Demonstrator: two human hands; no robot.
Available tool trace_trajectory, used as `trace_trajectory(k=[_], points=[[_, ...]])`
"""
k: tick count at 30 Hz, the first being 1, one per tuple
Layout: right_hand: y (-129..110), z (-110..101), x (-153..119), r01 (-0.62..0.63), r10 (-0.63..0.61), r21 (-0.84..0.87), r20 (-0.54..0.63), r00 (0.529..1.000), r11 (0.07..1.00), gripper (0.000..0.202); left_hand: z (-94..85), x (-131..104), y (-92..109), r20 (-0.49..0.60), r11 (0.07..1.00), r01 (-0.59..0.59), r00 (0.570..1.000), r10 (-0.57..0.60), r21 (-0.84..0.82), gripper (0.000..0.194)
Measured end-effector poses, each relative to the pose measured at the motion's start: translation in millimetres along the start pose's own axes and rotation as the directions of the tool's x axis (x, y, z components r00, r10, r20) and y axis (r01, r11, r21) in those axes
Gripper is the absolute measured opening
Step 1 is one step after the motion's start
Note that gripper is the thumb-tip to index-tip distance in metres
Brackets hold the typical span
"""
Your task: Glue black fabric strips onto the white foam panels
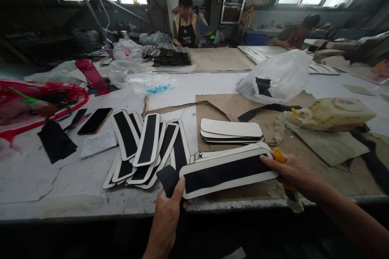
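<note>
A long white board with a black strip on it (pixel 227 172) is held level over the table's front edge. My left hand (pixel 168 210) pinches its left end, with a small black piece (pixel 169 179) beside the thumb. At the board's right end my right hand (pixel 288 170) grips it from above, and a yellow-handled tool (pixel 278 156) is tucked in the same hand. Behind the board lies a stack of plain white boards (pixel 231 128). Left of it, a loose pile of white boards with black strips (pixel 148 139) spreads over the table.
A phone (pixel 95 121), a notepad (pixel 99 145), black scraps (pixel 57 141) and a red bag (pixel 45 103) lie left. Plastic bags (pixel 281 75) and a yellowish wrapped bundle (pixel 340 114) stand right. Dark pieces (pixel 172 54) are piled at the back. Several people are beyond.
</note>
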State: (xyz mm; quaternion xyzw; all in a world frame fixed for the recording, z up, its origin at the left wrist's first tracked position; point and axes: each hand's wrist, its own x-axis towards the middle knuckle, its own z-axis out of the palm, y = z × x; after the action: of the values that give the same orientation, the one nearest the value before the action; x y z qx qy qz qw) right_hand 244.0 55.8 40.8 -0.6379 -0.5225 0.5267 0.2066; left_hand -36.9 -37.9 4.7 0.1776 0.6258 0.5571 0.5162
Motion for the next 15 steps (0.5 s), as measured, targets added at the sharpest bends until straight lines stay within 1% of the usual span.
trace_trajectory(k=[2,5,7,10,13,15], points=[[0,0,-3,0.008,-0.009,-0.018,-0.034,0.999,1.0,0.041,1.0,-1,-1,0.002,1.0,-0.012,1.0,0.012,0.0,0.037],[4,-2,-6,0.0,-0.007,-0.083,-0.087,0.996,0.997,0.04,2.1,-4,-1,-0.048,1.0,0.002,0.999,-0.003,-0.021,0.043],[8,-3,-7,-0.007,-0.006,-0.115,-0.112,0.994,0.993,0.042,2.2,-6,0,-0.056,1.0,0.004,0.998,-0.005,-0.021,0.044],[14,-2,-9,-0.013,-0.003,-0.108,-0.152,0.988,0.994,0.044,1.0,-10,0,-0.042,0.999,-0.039,0.998,0.039,0.001,0.042],[14,0,-12,-0.015,-0.007,-0.122,-0.175,0.985,0.992,0.046,-1.3,-12,-2,-0.045,0.997,-0.064,0.997,0.065,0.033,0.044],[12,1,-15,0.001,-0.046,-0.18,-0.249,0.967,0.984,0.048,-2.6,-12,-4,-0.047,0.997,-0.059,0.997,0.061,0.05,0.046]])
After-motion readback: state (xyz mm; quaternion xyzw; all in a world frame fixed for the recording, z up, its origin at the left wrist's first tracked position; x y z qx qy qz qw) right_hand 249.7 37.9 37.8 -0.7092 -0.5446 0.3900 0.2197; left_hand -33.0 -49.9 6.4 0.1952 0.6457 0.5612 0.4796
